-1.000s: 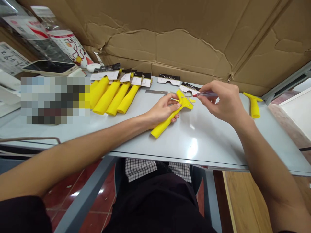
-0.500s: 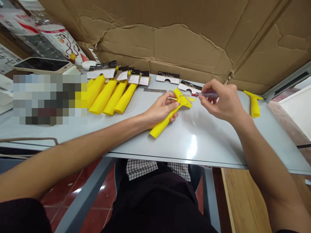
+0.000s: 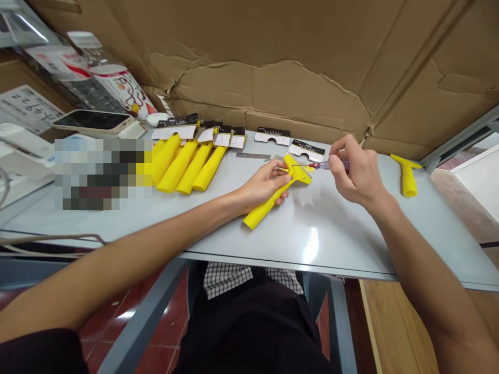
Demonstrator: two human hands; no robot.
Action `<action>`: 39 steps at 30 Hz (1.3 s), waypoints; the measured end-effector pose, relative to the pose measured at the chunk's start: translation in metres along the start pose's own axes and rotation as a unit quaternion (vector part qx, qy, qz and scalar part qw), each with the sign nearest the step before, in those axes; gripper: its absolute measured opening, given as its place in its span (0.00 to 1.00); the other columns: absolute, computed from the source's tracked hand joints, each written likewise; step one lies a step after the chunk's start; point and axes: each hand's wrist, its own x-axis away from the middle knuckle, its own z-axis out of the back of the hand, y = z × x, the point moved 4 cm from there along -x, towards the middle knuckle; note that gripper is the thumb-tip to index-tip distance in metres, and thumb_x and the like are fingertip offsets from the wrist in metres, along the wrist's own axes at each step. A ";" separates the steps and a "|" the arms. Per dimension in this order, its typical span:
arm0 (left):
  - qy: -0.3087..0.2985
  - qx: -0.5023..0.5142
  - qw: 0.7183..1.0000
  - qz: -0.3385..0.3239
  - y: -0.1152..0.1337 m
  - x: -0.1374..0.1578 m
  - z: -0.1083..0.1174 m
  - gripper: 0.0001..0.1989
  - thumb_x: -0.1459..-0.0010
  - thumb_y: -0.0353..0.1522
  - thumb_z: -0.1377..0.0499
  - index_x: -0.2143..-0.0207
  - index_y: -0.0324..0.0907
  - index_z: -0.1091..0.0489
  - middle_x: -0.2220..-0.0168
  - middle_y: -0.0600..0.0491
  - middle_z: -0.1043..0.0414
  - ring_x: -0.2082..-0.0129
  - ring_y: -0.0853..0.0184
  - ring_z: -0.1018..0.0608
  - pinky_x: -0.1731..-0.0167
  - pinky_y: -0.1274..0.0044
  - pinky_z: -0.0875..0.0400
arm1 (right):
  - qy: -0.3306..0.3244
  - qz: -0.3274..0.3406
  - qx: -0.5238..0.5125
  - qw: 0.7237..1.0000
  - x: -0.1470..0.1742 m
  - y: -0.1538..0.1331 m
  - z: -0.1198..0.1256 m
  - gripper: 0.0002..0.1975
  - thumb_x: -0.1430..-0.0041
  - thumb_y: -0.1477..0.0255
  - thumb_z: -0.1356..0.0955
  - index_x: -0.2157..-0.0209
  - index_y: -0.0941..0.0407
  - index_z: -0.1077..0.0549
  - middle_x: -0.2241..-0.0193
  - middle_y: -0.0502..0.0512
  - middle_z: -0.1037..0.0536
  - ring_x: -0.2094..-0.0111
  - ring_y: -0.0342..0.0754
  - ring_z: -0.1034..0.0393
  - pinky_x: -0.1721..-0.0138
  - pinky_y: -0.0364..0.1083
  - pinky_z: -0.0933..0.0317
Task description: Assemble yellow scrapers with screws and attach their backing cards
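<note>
My left hand (image 3: 271, 188) is closed around the neck of a yellow scraper (image 3: 262, 209), whose wide head points up and to the right. Small screws show on that head. My right hand (image 3: 356, 169) grips a screwdriver (image 3: 323, 165) with a clear purplish handle and a red collar. Its thin shaft reaches left to a screw near the upper end of the scraper head; whether the tip sits in the screw is too small to tell. Just behind my left hand lies a flat metal blade (image 3: 252, 156). A yellow part shows behind the scraper head.
Several yellow scrapers with card sleeves (image 3: 210, 166) lie left on the table (image 3: 218, 228). Two cards (image 3: 272, 136) lie at the back, before a cardboard wall (image 3: 304, 88). Another yellow scraper piece (image 3: 408, 179) is at right. A phone (image 3: 93, 120) and bottles (image 3: 117, 83) stand left.
The view has shifted, so everything appears slightly lower. My right hand has turned around the screwdriver handle, its fingers now more curled. My left hand keeps its hold on the scraper.
</note>
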 end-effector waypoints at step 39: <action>-0.005 0.003 1.000 -0.001 0.000 0.000 0.001 0.07 0.29 0.27 0.38 0.54 0.44 0.35 0.59 0.53 0.26 0.78 0.75 0.25 0.80 0.80 0.34 | 0.022 0.001 0.010 1.000 0.001 -0.002 -0.006 0.08 0.39 0.66 0.28 0.60 0.51 0.28 0.77 0.46 0.23 0.81 0.45 0.34 0.74 0.46 0.42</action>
